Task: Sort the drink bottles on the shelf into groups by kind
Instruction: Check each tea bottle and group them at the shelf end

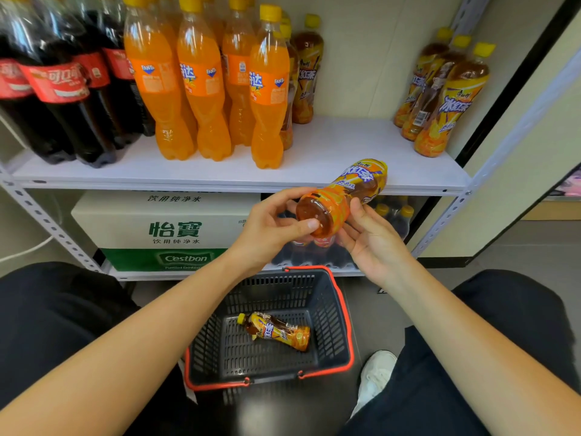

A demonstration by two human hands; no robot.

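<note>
Both hands hold an iced tea bottle [342, 196] before the shelf [330, 158], base toward the camera, cap pointing toward the shelf. Left hand [270, 228] and right hand [367, 237] fingers curl around its base; the iced tea group [440, 96] stands up-right.

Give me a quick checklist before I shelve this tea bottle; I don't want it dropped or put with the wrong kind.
1. Grip on the amber plastic iced-tea bottle: left hand and right hand both hold it: ok.
2. Held bottle upright: lies sideways, base toward the camera: not ok.
3. Bare white shelf board beside the three matching tea bottles on the right: ok.
4. Its cap tight: hidden: cannot tell.
5. Is the black mesh basket with red rim emptied: one tea bottle lies inside: not ok.
</note>
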